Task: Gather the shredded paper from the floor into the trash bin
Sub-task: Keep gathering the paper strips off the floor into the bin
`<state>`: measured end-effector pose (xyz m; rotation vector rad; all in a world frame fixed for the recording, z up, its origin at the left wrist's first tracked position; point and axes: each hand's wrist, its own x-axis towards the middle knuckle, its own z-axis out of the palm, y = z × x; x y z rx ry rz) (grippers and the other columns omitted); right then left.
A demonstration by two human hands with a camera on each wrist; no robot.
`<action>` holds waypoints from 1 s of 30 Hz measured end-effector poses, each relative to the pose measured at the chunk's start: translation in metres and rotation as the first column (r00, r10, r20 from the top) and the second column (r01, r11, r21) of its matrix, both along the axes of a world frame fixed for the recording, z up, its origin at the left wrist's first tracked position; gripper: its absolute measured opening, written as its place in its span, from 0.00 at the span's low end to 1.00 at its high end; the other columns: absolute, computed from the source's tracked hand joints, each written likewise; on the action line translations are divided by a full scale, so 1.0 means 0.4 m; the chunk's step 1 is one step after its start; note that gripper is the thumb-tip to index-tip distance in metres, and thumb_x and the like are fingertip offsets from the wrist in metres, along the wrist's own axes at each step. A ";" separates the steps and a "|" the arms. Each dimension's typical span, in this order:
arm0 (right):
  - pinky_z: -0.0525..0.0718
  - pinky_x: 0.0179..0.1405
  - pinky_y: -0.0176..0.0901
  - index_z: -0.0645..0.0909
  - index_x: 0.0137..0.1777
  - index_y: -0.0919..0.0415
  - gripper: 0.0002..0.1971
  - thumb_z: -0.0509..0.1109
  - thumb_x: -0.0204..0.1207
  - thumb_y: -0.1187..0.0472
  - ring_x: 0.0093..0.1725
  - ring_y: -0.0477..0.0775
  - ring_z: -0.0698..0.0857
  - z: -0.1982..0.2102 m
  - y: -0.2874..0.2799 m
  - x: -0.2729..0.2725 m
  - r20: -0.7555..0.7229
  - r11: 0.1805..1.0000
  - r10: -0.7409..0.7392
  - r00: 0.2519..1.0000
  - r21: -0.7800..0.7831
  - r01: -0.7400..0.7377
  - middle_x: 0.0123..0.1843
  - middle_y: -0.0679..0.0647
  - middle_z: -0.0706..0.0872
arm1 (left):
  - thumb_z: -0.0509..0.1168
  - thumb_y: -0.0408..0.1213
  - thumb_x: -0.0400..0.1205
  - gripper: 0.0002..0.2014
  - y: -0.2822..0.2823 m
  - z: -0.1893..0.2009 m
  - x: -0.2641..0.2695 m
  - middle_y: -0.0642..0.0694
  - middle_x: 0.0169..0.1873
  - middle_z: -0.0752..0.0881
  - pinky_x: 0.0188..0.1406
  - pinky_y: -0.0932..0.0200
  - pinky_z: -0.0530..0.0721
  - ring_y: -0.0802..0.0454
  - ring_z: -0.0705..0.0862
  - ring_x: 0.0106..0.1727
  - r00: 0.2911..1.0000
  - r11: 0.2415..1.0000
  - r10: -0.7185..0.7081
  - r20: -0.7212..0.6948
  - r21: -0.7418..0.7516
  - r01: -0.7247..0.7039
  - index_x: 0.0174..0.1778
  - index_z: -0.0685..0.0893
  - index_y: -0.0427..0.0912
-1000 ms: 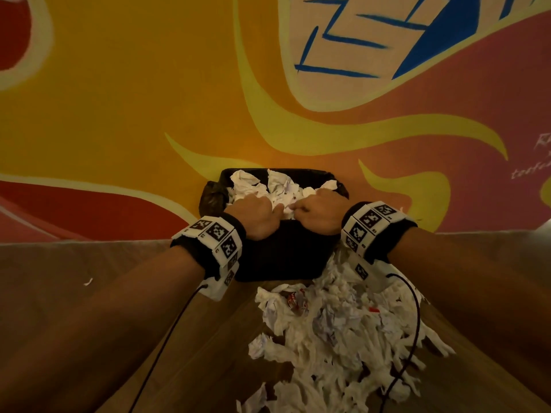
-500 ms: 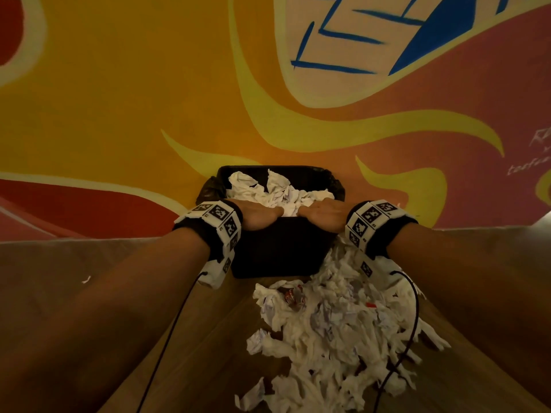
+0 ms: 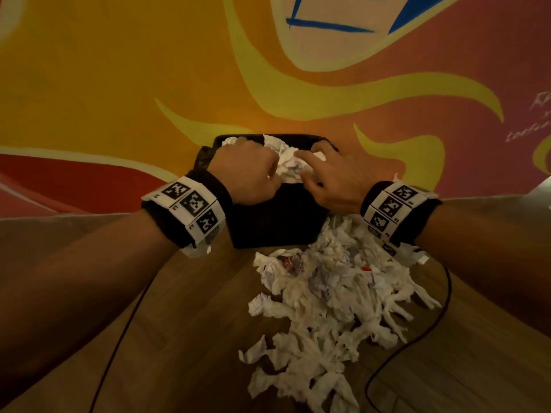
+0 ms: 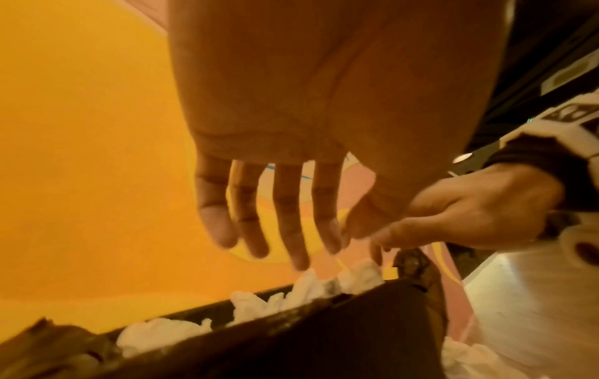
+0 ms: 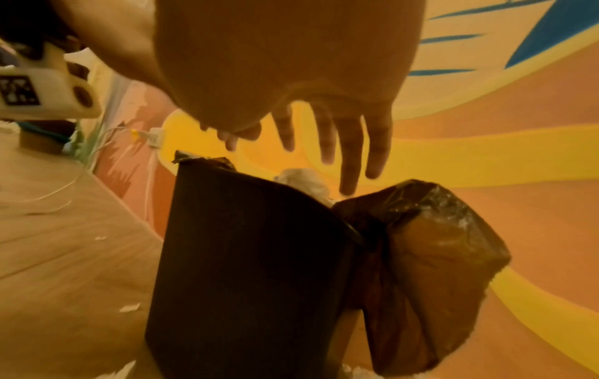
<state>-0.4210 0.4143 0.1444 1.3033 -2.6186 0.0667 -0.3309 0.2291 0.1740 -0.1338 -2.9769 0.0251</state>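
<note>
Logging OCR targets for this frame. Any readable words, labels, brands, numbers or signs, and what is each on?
No text can be read with confidence.
White handwriting on the wall, right edge: cut off and blurred, unreadable.
Small characters beside the black-and-white markers on the left wristband and right wristband: too small to read.
Red print on paper scraps: illegible.

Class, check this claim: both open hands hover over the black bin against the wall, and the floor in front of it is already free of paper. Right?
Not quite. The head view shows a large pile of shredded paper on the floor before the bin. The left hand and right hand are indeed open above it.
</note>
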 end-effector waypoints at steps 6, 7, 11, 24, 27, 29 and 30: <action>0.71 0.30 0.48 0.78 0.51 0.63 0.10 0.61 0.79 0.57 0.35 0.58 0.75 -0.063 0.043 0.085 -0.008 0.967 0.236 0.972 -0.102 -0.236 0.45 0.58 0.77 | 0.63 0.47 0.78 0.11 0.054 -0.090 0.050 0.48 0.28 0.81 0.33 0.48 0.83 0.47 0.79 0.30 0.950 0.948 -0.183 0.253 0.302 0.102 0.31 0.77 0.48; 0.68 0.28 0.47 0.77 0.49 0.62 0.07 0.61 0.79 0.58 0.34 0.57 0.74 -0.081 0.051 0.097 0.085 0.964 0.262 0.961 -0.070 -0.256 0.44 0.56 0.77 | 0.63 0.46 0.78 0.10 0.057 -0.120 0.053 0.48 0.30 0.82 0.35 0.47 0.84 0.47 0.81 0.32 0.927 0.951 -0.182 0.327 0.298 0.082 0.32 0.78 0.48; 0.67 0.34 0.41 0.76 0.50 0.54 0.04 0.61 0.80 0.58 0.42 0.52 0.75 -0.155 0.081 0.121 0.419 0.952 0.150 0.896 0.183 -0.245 0.48 0.51 0.76 | 0.63 0.41 0.81 0.06 0.064 -0.256 0.056 0.48 0.50 0.84 0.49 0.50 0.84 0.46 0.82 0.51 0.836 0.971 -0.156 0.526 0.237 0.031 0.50 0.83 0.50; 0.67 0.62 0.57 0.74 0.72 0.51 0.21 0.65 0.79 0.51 0.65 0.63 0.71 -0.300 0.145 0.148 0.249 0.821 0.078 0.965 0.534 -0.204 0.67 0.56 0.79 | 0.65 0.44 0.81 0.28 0.134 -0.541 0.012 0.46 0.76 0.71 0.73 0.53 0.72 0.43 0.73 0.74 0.813 0.974 -0.205 0.545 0.195 0.115 0.78 0.68 0.50; 0.65 0.58 0.54 0.80 0.62 0.52 0.13 0.62 0.80 0.53 0.60 0.61 0.74 -0.282 0.160 0.133 0.249 0.859 0.107 0.963 0.464 -0.215 0.61 0.54 0.82 | 0.63 0.39 0.82 0.21 0.135 -0.541 0.001 0.44 0.71 0.77 0.69 0.54 0.74 0.43 0.76 0.70 0.832 0.964 -0.229 0.505 0.236 0.121 0.73 0.75 0.47; 0.65 0.59 0.53 0.81 0.58 0.51 0.11 0.60 0.81 0.53 0.59 0.58 0.76 -0.263 0.171 0.120 0.282 0.879 0.101 0.954 0.424 -0.219 0.59 0.51 0.83 | 0.62 0.40 0.84 0.23 0.126 -0.531 -0.008 0.44 0.75 0.74 0.73 0.54 0.69 0.44 0.73 0.74 0.839 0.961 -0.242 0.488 0.241 0.137 0.76 0.72 0.47; 0.66 0.59 0.52 0.81 0.58 0.51 0.11 0.61 0.82 0.52 0.59 0.58 0.76 -0.252 0.176 0.112 0.297 0.886 0.097 0.950 0.408 -0.218 0.58 0.51 0.83 | 0.61 0.41 0.85 0.24 0.120 -0.520 -0.012 0.43 0.76 0.72 0.74 0.54 0.67 0.44 0.71 0.75 0.841 0.962 -0.242 0.483 0.230 0.146 0.78 0.69 0.46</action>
